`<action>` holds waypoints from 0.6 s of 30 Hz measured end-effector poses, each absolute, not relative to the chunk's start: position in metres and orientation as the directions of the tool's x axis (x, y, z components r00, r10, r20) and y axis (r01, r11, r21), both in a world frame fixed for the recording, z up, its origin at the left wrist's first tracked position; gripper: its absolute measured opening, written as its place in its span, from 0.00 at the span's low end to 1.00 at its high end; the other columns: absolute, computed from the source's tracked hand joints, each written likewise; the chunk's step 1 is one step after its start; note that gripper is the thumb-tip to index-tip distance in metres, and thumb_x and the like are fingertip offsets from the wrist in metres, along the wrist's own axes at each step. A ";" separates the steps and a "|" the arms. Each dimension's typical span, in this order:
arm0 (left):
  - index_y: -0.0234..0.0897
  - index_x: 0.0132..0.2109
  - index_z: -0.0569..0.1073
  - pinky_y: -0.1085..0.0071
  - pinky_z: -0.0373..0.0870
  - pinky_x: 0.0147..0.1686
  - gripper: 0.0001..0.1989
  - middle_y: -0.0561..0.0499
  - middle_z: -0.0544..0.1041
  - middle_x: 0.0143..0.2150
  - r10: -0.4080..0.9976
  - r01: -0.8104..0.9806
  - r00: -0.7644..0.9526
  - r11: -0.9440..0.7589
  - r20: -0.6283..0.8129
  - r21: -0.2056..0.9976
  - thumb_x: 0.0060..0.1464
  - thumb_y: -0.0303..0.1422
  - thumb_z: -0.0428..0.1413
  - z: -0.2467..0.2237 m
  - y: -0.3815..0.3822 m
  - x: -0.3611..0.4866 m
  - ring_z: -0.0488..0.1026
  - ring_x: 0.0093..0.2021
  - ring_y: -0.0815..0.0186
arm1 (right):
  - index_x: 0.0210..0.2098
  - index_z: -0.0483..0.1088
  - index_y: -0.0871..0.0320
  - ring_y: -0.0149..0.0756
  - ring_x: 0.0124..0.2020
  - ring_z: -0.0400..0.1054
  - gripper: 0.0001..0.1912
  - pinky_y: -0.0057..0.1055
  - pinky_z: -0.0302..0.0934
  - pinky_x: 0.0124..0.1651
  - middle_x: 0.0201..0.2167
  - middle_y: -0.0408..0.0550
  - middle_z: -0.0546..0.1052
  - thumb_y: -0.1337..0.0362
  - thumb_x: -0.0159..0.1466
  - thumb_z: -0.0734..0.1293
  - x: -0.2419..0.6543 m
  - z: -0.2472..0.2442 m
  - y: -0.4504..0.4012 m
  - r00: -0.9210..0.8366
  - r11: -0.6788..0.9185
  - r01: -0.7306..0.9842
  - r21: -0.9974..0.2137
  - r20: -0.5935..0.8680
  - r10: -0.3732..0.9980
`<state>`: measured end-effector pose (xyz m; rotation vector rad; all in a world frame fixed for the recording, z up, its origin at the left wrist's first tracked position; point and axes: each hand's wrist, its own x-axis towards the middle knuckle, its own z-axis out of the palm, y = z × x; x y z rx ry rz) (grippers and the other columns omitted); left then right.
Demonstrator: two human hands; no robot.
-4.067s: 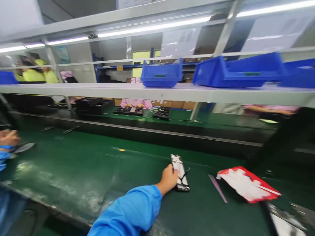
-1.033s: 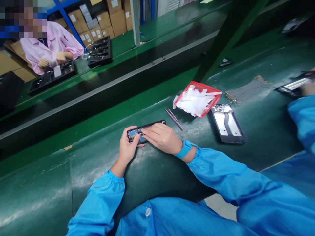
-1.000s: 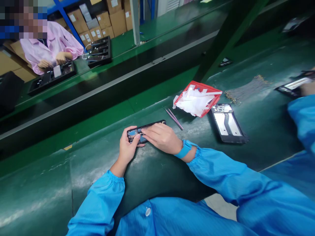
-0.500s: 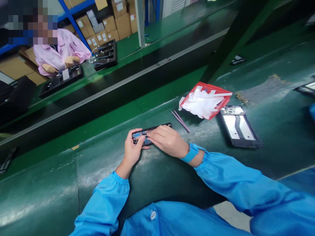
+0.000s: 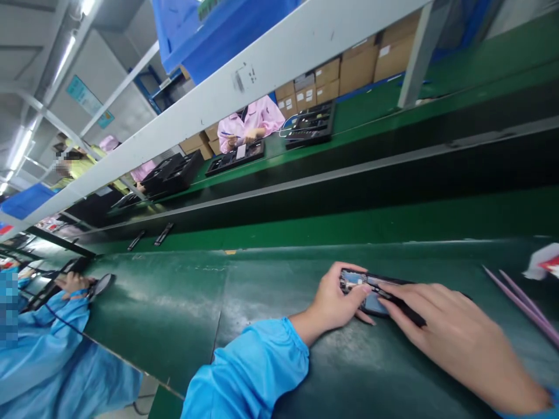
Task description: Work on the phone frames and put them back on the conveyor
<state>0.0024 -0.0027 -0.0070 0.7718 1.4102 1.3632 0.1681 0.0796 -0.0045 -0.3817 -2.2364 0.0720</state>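
An opened phone (image 5: 375, 304), with blue and metallic parts showing inside its black frame, is held above the green bench. My left hand (image 5: 334, 299) grips its left end, thumb on top and fingers around the edge. My right hand (image 5: 449, 329) lies over the phone's right part and pinches a slim black tool (image 5: 406, 309), whose tip is at the phone's inside near my left thumb. The right part of the phone is mostly hidden under my right hand.
Pink tweezers (image 5: 526, 305) lie at the right, beside a red tray with white strips (image 5: 544, 261). At the left, a co-worker's hand (image 5: 72, 283) is near a round object. Two narrow dark parts (image 5: 163, 234) rest on the green belt. Across it, a person in pink works at black trays (image 5: 236, 158).
The view has swung left and tilted up, so my hands and the phone appear further right and larger. The black tool in my right hand now shows clearly.
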 end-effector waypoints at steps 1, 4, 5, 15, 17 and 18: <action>0.38 0.54 0.69 0.72 0.79 0.21 0.35 0.54 0.70 0.37 0.929 -0.204 -0.300 0.162 -0.219 0.966 0.44 0.49 0.70 -0.007 -0.003 0.003 0.72 0.28 0.72 | 0.46 0.73 0.53 0.48 0.35 0.74 0.09 0.44 0.61 0.39 0.36 0.49 0.80 0.60 0.74 0.62 0.168 -0.003 0.079 -0.598 0.950 0.254 -0.181 0.743 0.301; 0.38 0.54 0.69 0.71 0.80 0.24 0.36 0.52 0.71 0.41 0.938 -0.234 -0.275 0.147 -0.210 0.961 0.44 0.50 0.70 -0.005 -0.004 0.003 0.74 0.31 0.70 | 0.48 0.74 0.48 0.49 0.35 0.74 0.08 0.46 0.61 0.38 0.35 0.50 0.81 0.61 0.72 0.65 0.169 -0.001 0.079 -0.597 0.942 0.270 -0.198 0.733 0.325; 0.38 0.54 0.69 0.71 0.80 0.25 0.37 0.52 0.72 0.42 0.939 -0.237 -0.275 0.144 -0.208 0.961 0.43 0.50 0.71 -0.005 -0.004 0.003 0.75 0.31 0.70 | 0.48 0.75 0.47 0.49 0.35 0.74 0.09 0.46 0.61 0.38 0.35 0.50 0.81 0.62 0.71 0.65 0.169 -0.001 0.080 -0.598 0.941 0.273 -0.202 0.731 0.330; 0.37 0.53 0.70 0.76 0.74 0.16 0.29 0.56 0.68 0.32 0.910 -0.114 -0.371 0.155 -0.186 0.981 0.51 0.51 0.65 -0.003 -0.006 0.005 0.68 0.23 0.74 | 0.44 0.76 0.51 0.48 0.36 0.73 0.07 0.45 0.61 0.38 0.36 0.51 0.81 0.64 0.72 0.65 0.168 -0.004 0.078 -0.610 0.942 0.247 -0.228 0.718 0.334; 0.37 0.53 0.70 0.76 0.75 0.16 0.29 0.55 0.70 0.34 0.906 -0.122 -0.384 0.142 -0.179 0.982 0.51 0.50 0.65 -0.005 -0.007 0.005 0.70 0.25 0.73 | 0.45 0.76 0.50 0.48 0.36 0.73 0.07 0.45 0.61 0.39 0.36 0.51 0.81 0.63 0.73 0.64 0.168 -0.005 0.080 -0.609 0.942 0.243 -0.232 0.719 0.334; 0.37 0.53 0.69 0.76 0.76 0.17 0.30 0.54 0.71 0.36 0.908 -0.135 -0.379 0.136 -0.178 0.982 0.51 0.50 0.66 -0.005 -0.007 0.005 0.71 0.26 0.72 | 0.45 0.75 0.50 0.48 0.37 0.74 0.07 0.45 0.61 0.39 0.36 0.51 0.81 0.63 0.73 0.64 0.168 -0.006 0.081 -0.610 0.942 0.240 -0.233 0.719 0.333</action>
